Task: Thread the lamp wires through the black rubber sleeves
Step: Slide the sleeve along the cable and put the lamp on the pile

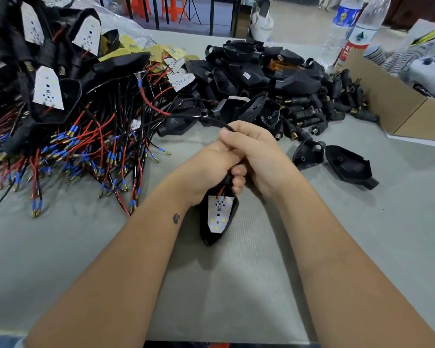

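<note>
While a grey table (60, 259) fills most of the view, its far left side carries a big tangle of finished lamps (50, 96), black housings with white LED boards and red and black leads ending in blue-sleeved brass terminals. At the far middle lies a heap of empty black housings (249, 76), and just right of it a smaller pile of black rubber sleeves (312, 114) with brass ends. A cardboard box (397, 106) sits at the right edge, with two plastic water bottles (357, 33) standing behind it. Two loose housings (347, 167) lie on the table right of the hands.

Near the table's middle, the left hand (209, 172) grips the neck of a lamp housing (219, 219), fingers curled round it; the housing hangs tip-down toward the person, its white LED board (219, 214) facing up, red and black leads running up into the grip. The right hand (256, 151) sits just above and touching the left, fingers curled tightly together, pinching a black wire (201, 118) that leaves the fist at the top and arcs away left to a red lead. Whether a sleeve is inside the fists cannot be told.
</note>
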{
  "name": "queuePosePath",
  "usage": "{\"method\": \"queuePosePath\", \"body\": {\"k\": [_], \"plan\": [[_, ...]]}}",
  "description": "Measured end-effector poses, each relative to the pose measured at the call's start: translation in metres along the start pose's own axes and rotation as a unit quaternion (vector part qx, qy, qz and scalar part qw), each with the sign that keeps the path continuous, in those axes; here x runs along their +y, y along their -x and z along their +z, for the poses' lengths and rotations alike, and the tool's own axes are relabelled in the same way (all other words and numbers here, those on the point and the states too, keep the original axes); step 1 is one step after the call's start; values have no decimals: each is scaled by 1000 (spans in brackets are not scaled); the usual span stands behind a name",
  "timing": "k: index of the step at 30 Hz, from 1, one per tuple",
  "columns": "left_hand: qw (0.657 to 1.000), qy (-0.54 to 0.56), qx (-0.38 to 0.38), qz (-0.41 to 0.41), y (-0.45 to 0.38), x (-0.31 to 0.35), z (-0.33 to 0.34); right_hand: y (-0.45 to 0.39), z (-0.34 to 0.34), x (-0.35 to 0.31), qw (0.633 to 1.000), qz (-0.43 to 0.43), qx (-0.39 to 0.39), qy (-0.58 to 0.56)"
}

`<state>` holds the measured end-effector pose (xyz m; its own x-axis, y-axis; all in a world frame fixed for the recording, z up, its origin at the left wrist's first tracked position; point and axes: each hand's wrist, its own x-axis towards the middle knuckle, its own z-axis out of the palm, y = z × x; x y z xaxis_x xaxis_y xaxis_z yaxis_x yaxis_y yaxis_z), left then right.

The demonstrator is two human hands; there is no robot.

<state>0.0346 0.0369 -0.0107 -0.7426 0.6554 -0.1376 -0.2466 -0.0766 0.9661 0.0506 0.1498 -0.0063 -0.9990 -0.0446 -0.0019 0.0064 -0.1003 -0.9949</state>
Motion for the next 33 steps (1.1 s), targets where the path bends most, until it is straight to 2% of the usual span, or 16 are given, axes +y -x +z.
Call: {"method": "queuePosePath", "body": {"k": [3, 7, 11, 15, 18, 21, 24, 28, 31, 33], "plan": [[1000, 12, -10, 13, -2, -1, 1, -1, -1, -1, 998, -6, 15, -57], [1000, 20, 5, 8, -3, -1, -1, -5, -4, 1, 978, -18, 95, -184], [1000, -24, 1, 3, -2, -1, 1, -7, -9, 3, 970, -8, 175, -170], [998, -66, 21, -1, -4, 2, 4, -5, -11, 3, 979, -8, 188, -75], [987, -99, 122, 19, -8, 3, 0, -6, -9, 3, 982, -22, 186, -22], [965, -107, 234, 53, -11, 5, -13, -6, -9, 4, 978, -53, 182, 90], [956, -41, 282, 67, -12, 10, -20, -4, -5, 5, 969, -68, 121, 204], [948, 118, 276, 111, -11, 12, -19, -2, 8, 10, 946, -65, 30, 317], [926, 176, 291, 165, -12, 10, -24, -2, 8, 12, 940, -70, 35, 331], [915, 199, 308, 170, -14, 10, -30, -2, 7, 12, 948, -76, 85, 296]]}}
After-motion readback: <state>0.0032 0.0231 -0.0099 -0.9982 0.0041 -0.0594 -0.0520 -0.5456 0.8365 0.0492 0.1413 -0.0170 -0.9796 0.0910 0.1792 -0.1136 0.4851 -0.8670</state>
